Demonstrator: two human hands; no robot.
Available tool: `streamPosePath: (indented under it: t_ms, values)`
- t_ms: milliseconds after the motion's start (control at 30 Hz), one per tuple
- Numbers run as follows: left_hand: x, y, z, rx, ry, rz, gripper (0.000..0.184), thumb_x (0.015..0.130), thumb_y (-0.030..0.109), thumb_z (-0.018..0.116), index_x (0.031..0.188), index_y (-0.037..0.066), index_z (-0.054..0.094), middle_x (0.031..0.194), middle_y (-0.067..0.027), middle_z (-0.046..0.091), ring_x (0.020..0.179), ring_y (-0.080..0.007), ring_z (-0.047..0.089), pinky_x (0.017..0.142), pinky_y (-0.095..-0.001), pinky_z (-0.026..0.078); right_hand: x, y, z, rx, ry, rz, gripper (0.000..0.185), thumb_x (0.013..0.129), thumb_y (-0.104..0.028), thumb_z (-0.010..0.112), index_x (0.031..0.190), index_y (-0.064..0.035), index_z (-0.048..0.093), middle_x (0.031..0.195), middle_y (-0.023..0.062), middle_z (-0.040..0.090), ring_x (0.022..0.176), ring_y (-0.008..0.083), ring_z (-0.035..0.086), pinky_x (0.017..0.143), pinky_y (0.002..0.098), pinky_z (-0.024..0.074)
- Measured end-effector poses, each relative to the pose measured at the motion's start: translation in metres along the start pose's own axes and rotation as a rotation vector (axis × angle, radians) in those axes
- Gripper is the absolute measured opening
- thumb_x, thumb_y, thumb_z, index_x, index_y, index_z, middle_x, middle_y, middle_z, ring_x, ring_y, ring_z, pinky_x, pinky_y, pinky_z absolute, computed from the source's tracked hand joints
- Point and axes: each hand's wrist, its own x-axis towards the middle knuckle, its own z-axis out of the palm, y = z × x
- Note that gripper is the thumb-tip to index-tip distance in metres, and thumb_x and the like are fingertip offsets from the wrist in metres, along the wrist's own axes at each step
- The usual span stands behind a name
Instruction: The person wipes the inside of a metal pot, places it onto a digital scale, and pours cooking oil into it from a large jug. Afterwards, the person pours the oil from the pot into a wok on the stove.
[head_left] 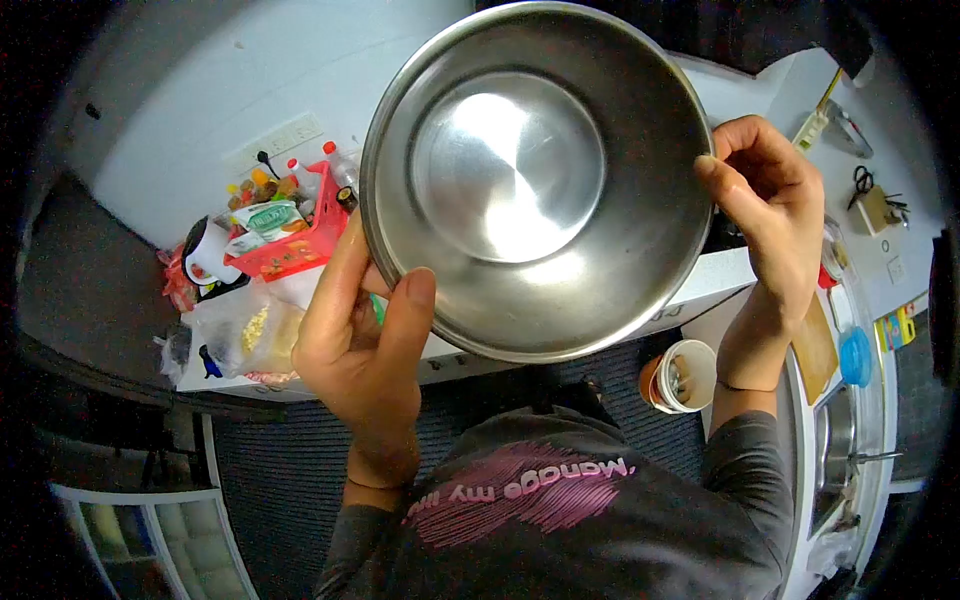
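Note:
A shiny stainless steel bowl (510,165) is held up in front of me, its open side tilted toward the camera, and nothing shows inside it. My left hand (375,340) grips the lower left rim, with the thumb on the inner side and the fingers behind. On the upper right rim, my right hand (765,200) pinches the edge between thumb and curled fingers. The bowl hides much of the counter behind it.
To the left, a red basket (285,255) of bottles and packets stands on the counter beside plastic bags (250,330). A white bucket (690,375) sits on the floor. At right are a sink (832,450), a cutting board (815,345) and a blue lid (855,357).

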Motion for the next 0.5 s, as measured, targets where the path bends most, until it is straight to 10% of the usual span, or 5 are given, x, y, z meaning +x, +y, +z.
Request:
streamPosePath:
  t_ms: [200,500]
  values:
    - [0.006,-0.006,0.009,0.079,0.017,0.004,0.045,0.074,-0.006,0.057,0.119,-0.008,0.048,0.080,-0.0006,0.056,0.063,-0.0006,0.041,0.056,-0.0115,0.032,0.009,0.010,0.000,-0.036,-0.046,0.045,0.010,0.076,-0.008,0.061,0.073,-0.0027,0.053,0.065,-0.0055,0.048,0.061,0.0020,0.043,0.054,0.0168,0.0337]
    - [0.014,-0.020,0.019,-0.070,-0.063,-0.120,0.044,0.079,-0.009,0.054,0.122,-0.009,0.044,0.085,-0.0028,0.057,0.074,-0.0042,0.051,0.065,-0.0140,0.040,0.019,0.034,0.001,-0.059,-0.077,0.034,0.012,0.075,-0.008,0.060,0.071,-0.0032,0.050,0.063,-0.0060,0.046,0.060,0.0020,0.042,0.054,0.0176,0.0336]
